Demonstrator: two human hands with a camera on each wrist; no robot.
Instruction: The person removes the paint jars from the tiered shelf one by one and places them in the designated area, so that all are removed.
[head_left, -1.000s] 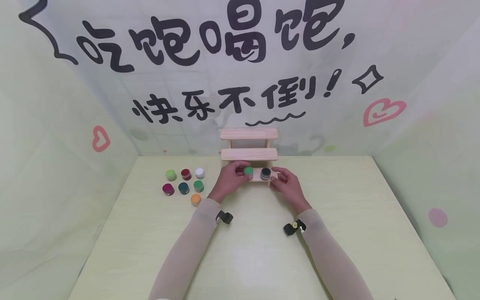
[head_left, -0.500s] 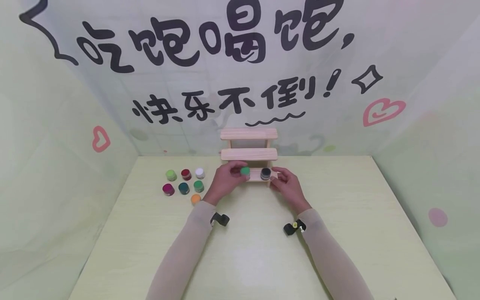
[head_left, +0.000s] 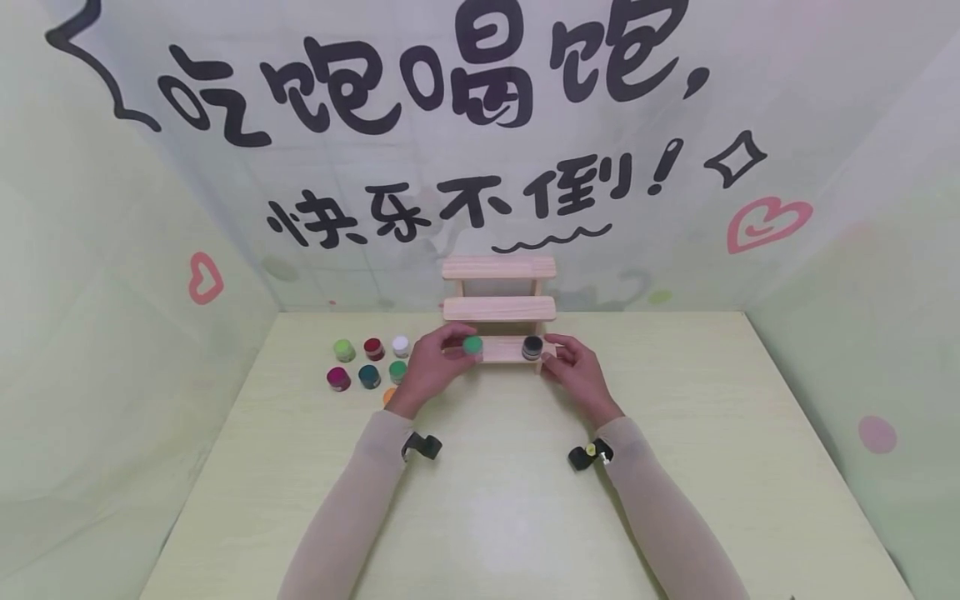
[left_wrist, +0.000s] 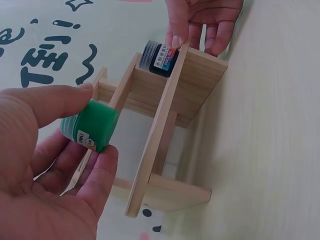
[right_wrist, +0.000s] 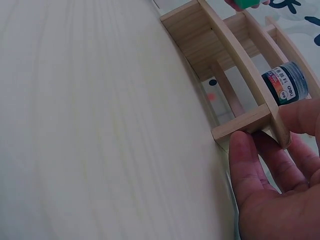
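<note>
My left hand (head_left: 431, 367) pinches a small green paint jar (left_wrist: 97, 125) between thumb and fingers, at the left part of the lowest step of a three-step wooden stand (head_left: 498, 308). Whether the jar touches the step cannot be told. A dark paint jar (right_wrist: 285, 84) with a clear lid stands upright near that step's right end. There my right hand (head_left: 579, 375) grips the end of the step, thumb above and fingers at the side panel, as the right wrist view shows. The two upper steps carry nothing.
Several paint jars stand on the table left of the stand: light green (head_left: 343, 350), red (head_left: 373, 348), white (head_left: 401, 347), magenta (head_left: 338, 379), teal (head_left: 369, 377), green (head_left: 397, 372) and a partly hidden orange one (head_left: 389, 395). A printed cloth (head_left: 375, 267) hangs behind the stand.
My left hand has moved left along the lowest step with the green paint jar, widening the gap to the dark jar. The right hand has stayed on the stand's right end.
</note>
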